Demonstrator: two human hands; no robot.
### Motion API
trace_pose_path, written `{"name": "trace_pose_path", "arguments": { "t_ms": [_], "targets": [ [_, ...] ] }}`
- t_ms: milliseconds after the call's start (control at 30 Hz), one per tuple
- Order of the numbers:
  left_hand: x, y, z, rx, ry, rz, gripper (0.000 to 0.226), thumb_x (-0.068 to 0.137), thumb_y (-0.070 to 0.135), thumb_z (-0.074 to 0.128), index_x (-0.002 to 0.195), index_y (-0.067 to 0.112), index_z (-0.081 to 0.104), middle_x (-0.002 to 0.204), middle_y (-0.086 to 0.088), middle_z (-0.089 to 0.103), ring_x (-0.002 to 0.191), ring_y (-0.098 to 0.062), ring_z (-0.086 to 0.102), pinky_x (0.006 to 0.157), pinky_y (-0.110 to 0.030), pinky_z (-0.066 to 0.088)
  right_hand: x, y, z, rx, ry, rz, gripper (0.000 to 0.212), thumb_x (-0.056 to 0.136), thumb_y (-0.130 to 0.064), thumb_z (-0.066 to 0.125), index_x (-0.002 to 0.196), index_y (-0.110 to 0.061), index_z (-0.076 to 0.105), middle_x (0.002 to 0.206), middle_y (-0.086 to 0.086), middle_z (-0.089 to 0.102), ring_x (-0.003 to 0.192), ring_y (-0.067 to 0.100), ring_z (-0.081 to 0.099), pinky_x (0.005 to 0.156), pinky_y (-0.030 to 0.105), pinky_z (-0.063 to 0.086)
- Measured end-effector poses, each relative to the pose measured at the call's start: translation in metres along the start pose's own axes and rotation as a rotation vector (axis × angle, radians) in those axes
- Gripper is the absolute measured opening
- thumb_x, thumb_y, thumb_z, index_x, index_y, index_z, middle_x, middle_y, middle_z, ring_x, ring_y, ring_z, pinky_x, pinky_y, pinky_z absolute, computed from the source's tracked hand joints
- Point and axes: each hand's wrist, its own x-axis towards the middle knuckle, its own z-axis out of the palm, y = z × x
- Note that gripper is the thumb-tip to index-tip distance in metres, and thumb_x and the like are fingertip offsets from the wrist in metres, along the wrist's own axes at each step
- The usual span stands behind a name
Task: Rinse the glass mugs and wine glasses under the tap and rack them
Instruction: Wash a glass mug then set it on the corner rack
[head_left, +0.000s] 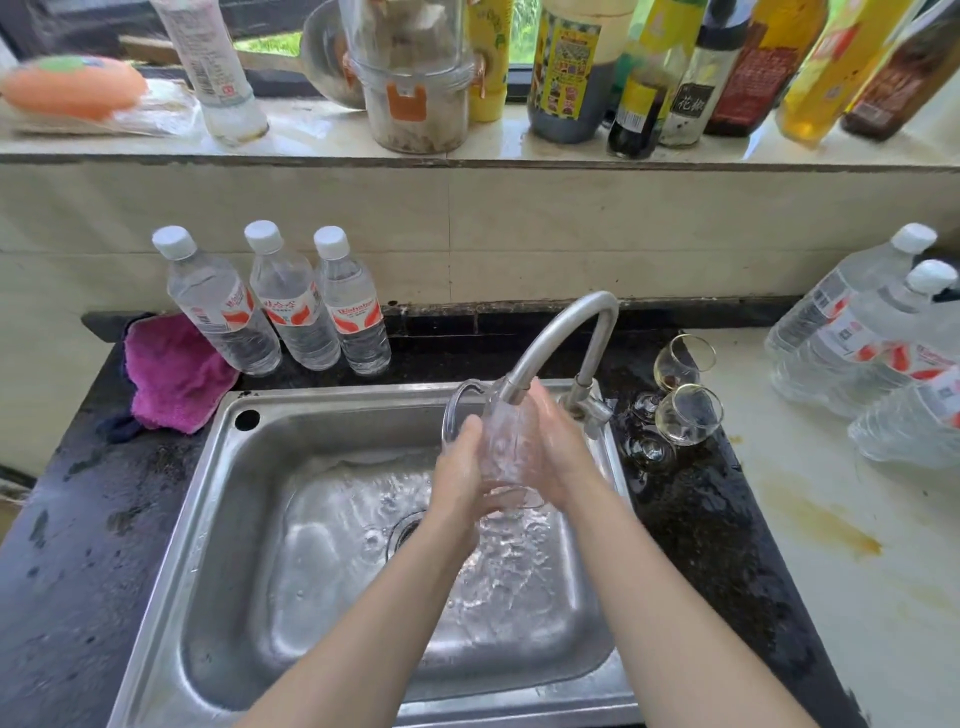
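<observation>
A clear glass mug (506, 452) sits under the spout of the steel tap (561, 338), with water running through it into the steel sink (218, 519). My left hand (460, 478) grips the mug's left side, just below its handle. My right hand (558, 452) wraps round the right side. Two wine glasses (688, 413) stand on the wet dark counter to the right of the tap, one behind the other. Water pools and ripples round the sink drain.
Three water bottles (291, 306) stand behind the sink beside a pink cloth (174, 371). More bottles (883, 353) lie on the white counter at right, which has a yellow stain. Sauce bottles and jars crowd the window ledge (467, 145) above.
</observation>
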Motion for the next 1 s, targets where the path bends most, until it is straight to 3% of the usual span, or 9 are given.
{"name": "trace_pose_path", "arguments": {
  "t_ms": [67, 133, 267, 433, 567, 700, 767, 867, 1000],
  "targets": [
    [0.003, 0.005, -0.003, 0.004, -0.004, 0.033, 0.041, 0.098, 0.041, 0.04, 0.103, 0.012, 0.069, 0.095, -0.009, 0.072, 0.082, -0.025, 0.068, 0.064, -0.036, 0.056, -0.012, 0.013, 0.004, -0.069, 0.046, -0.13, 0.051, 0.095, -0.041, 0.049, 0.14, -0.019, 0.036, 0.133, 0.004, 0.054, 0.113, 0.024, 0.06, 0.083, 0.037, 0.055],
    [0.005, 0.006, -0.005, 0.042, 0.041, 0.101, 0.035, 0.097, 0.037, 0.043, 0.098, 0.015, 0.07, 0.095, -0.004, 0.072, 0.089, -0.021, 0.067, 0.068, -0.034, 0.054, -0.021, 0.024, 0.007, -0.149, 0.041, -0.138, 0.066, 0.091, -0.037, 0.058, 0.146, -0.033, 0.021, 0.135, -0.012, 0.04, 0.12, 0.017, 0.052, 0.089, 0.041, 0.054],
    [0.004, 0.004, -0.012, 0.357, 0.059, 0.334, 0.028, 0.095, 0.032, 0.05, 0.088, 0.013, 0.069, 0.077, 0.0, 0.066, 0.074, -0.014, 0.062, 0.063, -0.025, 0.046, -0.019, 0.026, -0.004, -0.112, -0.007, 0.014, 0.067, 0.074, -0.054, 0.065, 0.129, -0.023, 0.042, 0.125, 0.0, 0.059, 0.096, 0.022, 0.068, 0.071, 0.042, 0.059],
    [0.006, 0.018, -0.008, 0.599, 0.154, 0.524, 0.021, 0.097, 0.02, 0.045, 0.078, 0.011, 0.051, 0.068, 0.003, 0.051, 0.062, -0.011, 0.046, 0.049, -0.011, 0.036, -0.034, 0.034, -0.011, -0.319, 0.074, -0.184, 0.068, 0.086, -0.039, 0.065, 0.141, -0.023, 0.029, 0.132, -0.015, 0.047, 0.114, 0.001, 0.051, 0.093, 0.026, 0.044],
    [0.013, 0.041, 0.007, 0.885, -0.054, 0.2, 0.025, 0.089, 0.021, 0.043, 0.064, 0.016, 0.045, 0.056, 0.003, 0.045, 0.048, -0.014, 0.041, 0.045, -0.025, 0.031, -0.046, 0.038, -0.025, -0.344, 0.091, -0.25, 0.094, 0.071, -0.061, 0.067, 0.148, -0.03, 0.02, 0.152, -0.008, 0.032, 0.137, 0.014, 0.036, 0.111, 0.046, 0.036],
    [0.008, 0.043, 0.012, 0.378, -0.363, -0.165, 0.032, 0.092, 0.023, 0.046, 0.06, 0.02, 0.042, 0.044, 0.009, 0.031, 0.036, -0.008, 0.025, 0.039, -0.019, 0.022, -0.052, 0.036, -0.043, -0.429, 0.09, -0.315, 0.095, 0.068, -0.061, 0.069, 0.146, -0.037, 0.021, 0.148, -0.014, 0.036, 0.136, 0.009, 0.037, 0.113, 0.041, 0.032],
    [0.005, 0.034, 0.016, 0.337, -0.265, -0.085, 0.04, 0.093, 0.034, 0.049, 0.057, 0.018, 0.043, 0.042, 0.007, 0.031, 0.035, -0.009, 0.022, 0.038, -0.019, 0.017, -0.05, 0.036, -0.046, -0.495, 0.084, -0.319, 0.092, 0.07, -0.059, 0.071, 0.144, -0.042, 0.021, 0.145, -0.02, 0.037, 0.134, 0.007, 0.039, 0.112, 0.044, 0.034],
    [0.005, 0.016, 0.013, 0.409, 0.12, 0.292, 0.048, 0.093, 0.035, 0.049, 0.06, 0.001, 0.055, 0.051, -0.004, 0.045, 0.044, -0.015, 0.033, 0.045, -0.025, 0.025, -0.052, 0.032, -0.034, -0.596, 0.077, -0.325, 0.091, 0.076, -0.05, 0.073, 0.145, -0.043, 0.014, 0.133, -0.036, 0.033, 0.129, 0.002, 0.04, 0.112, 0.039, 0.035],
    [0.008, 0.008, -0.002, 0.422, 0.371, 0.7, 0.041, 0.098, 0.018, 0.041, 0.056, 0.017, 0.041, 0.053, 0.005, 0.04, 0.049, -0.006, 0.033, 0.054, -0.032, 0.03, -0.055, 0.027, -0.01, -0.745, 0.122, -0.393, 0.095, 0.08, -0.045, 0.07, 0.151, -0.029, 0.009, 0.148, -0.013, 0.031, 0.134, 0.005, 0.033, 0.102, 0.018, 0.029]
  ]
}}
